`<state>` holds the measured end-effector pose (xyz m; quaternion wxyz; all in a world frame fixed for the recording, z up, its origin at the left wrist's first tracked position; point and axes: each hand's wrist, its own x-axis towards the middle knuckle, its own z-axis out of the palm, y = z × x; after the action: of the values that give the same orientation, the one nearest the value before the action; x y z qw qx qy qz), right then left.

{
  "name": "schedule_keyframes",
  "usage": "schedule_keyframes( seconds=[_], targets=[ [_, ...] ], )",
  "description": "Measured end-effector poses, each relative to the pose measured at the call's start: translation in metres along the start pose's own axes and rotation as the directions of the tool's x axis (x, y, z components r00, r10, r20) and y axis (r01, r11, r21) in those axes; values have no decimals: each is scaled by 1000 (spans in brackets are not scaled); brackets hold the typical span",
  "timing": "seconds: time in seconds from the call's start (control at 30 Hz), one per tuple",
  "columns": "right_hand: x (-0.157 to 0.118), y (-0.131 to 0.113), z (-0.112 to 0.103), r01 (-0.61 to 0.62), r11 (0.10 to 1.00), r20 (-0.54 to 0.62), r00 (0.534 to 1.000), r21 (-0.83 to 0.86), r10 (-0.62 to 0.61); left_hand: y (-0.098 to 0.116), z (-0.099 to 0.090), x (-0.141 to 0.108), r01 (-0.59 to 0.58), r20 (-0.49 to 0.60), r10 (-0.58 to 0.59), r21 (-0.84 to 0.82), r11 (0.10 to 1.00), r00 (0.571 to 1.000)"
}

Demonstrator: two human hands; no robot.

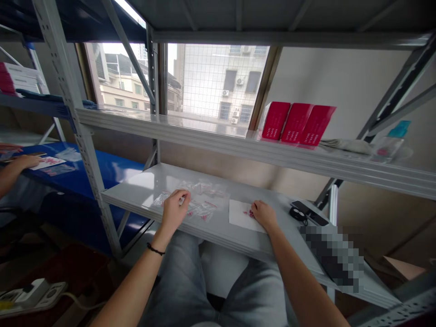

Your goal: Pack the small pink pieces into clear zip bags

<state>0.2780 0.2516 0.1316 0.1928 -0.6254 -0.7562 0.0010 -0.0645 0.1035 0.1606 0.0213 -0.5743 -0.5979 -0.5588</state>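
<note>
My left hand (175,211) rests over several clear plastic bags (206,200) on a pale grey steel shelf (136,186), its fingers curled over something small that I cannot make out. The bags hold small red pieces. My right hand (265,214) lies at the edge of a white sheet of paper (240,215), its fingertips touching a little heap of small red pieces (250,213). The hand hides part of the heap.
A black phone (308,212) and a pixelated object (332,256) lie to the right. Red boxes (298,123) stand on the shelf above. At the far left, a co-worker's hand (25,162) rests on a blue shelf (102,175). Steel uprights (81,136) stand left of me.
</note>
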Motion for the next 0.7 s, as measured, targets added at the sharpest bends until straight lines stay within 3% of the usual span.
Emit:
schedule_keyframes(
  seconds=[0.07,0.13,0.27,0.33,0.37,0.47,0.63,0.7],
  targets=[
    [-3,1,-9,-20,997,-69,997,80,26,14,0,-13,46,-16,-50,-168,985,999],
    [-10,0,-21,-44,984,-164,984,170,72,28,1,-26,135,36,-131,-339,931,991],
    [-52,-13,-46,13,936,-292,952,352,97,57,4,-48,313,322,-153,-535,785,934],
    [-84,-27,-57,113,874,-243,970,473,6,70,5,-58,362,461,-89,-548,754,883],
    [-100,-34,-61,158,761,-145,986,630,-85,76,6,-62,379,511,-61,-546,747,857],
    [-137,-54,-67,112,517,81,938,849,-336,88,9,-72,421,595,-37,-522,742,803],
    [-160,-64,-45,46,403,117,921,914,-371,84,16,-85,472,697,-53,-426,772,715],
    [-165,-63,-27,-57,337,178,923,940,-341,76,20,-92,418,696,-44,-377,827,717]
  ],
)
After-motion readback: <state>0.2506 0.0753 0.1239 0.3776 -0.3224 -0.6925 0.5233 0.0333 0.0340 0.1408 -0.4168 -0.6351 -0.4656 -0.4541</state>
